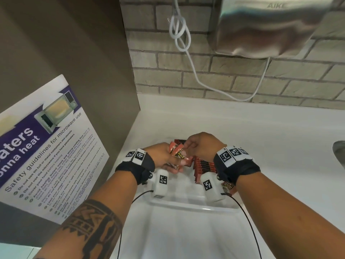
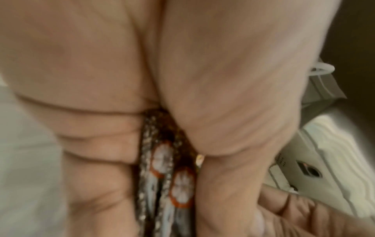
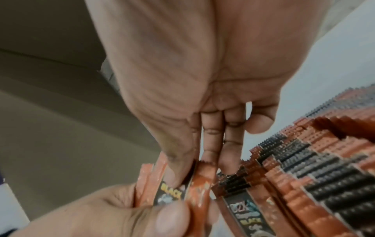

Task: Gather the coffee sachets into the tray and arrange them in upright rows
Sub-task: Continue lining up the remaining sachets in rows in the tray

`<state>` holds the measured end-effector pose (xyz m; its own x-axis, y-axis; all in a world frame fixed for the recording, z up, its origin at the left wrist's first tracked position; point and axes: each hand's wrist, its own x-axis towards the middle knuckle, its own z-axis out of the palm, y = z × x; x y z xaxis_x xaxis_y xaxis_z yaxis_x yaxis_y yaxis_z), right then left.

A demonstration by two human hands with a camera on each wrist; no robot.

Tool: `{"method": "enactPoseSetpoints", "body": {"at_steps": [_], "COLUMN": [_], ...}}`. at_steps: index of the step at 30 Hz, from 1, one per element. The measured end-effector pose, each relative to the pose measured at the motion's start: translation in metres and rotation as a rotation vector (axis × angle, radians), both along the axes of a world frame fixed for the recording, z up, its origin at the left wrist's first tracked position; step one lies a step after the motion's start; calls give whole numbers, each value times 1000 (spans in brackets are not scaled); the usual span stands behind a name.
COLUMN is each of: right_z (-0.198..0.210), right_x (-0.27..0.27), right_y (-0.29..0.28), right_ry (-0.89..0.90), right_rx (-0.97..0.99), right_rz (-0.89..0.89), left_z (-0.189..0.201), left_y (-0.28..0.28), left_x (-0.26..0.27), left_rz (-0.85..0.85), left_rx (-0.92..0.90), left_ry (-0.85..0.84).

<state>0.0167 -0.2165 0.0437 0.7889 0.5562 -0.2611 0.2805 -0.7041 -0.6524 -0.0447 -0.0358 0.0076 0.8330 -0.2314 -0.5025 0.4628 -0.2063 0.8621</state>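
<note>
My left hand [image 1: 174, 163] grips a bundle of orange and black coffee sachets [image 1: 177, 152] above the clear tray [image 1: 194, 207]. In the left wrist view the bundle [image 2: 168, 176] is clamped between my thumb and curled fingers [image 2: 97, 144]. My right hand [image 1: 186, 147] reaches over and pinches the top of one sachet [image 3: 201, 189] in that bundle between thumb and fingers. A row of sachets [image 1: 204, 166] stands upright in the tray, just below the right hand. The right wrist view shows those rows [image 3: 314, 176] packed close, serrated edges up.
One loose sachet [image 1: 228, 186] lies by the tray under my right wrist. A steel hand dryer [image 1: 270, 25] with a white cable [image 1: 186, 53] hangs on the brick wall. A microwave safety poster [image 1: 46, 137] covers the left wall. A sink rim [image 1: 339, 152] shows far right.
</note>
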Motion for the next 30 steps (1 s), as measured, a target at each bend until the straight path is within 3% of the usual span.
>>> {"method": "enactPoseSetpoints", "body": {"at_steps": [6, 8, 12, 15, 20, 30], "right_z": [9, 15, 17, 9, -6, -21], "right_x": [5, 9, 11, 5, -1, 3], "right_y": [-2, -2, 6, 12, 18, 30], "right_ry": [0, -63, -146, -162, -187, -195], "right_rx": [222, 241, 25, -109, -176, -298], "right_rz": [-200, -264, -225, -112, -53, -15], "left_z": [9, 13, 19, 18, 7, -13], "left_y": [6, 13, 20, 16, -4, -24], "left_x": [-5, -5, -4, -2, -1, 11], "left_rz": [82, 76, 2, -24, -278, -396], "left_rx": [-49, 104, 570, 721, 728, 805], "left_ry": [-77, -53, 16, 23, 33, 40]}}
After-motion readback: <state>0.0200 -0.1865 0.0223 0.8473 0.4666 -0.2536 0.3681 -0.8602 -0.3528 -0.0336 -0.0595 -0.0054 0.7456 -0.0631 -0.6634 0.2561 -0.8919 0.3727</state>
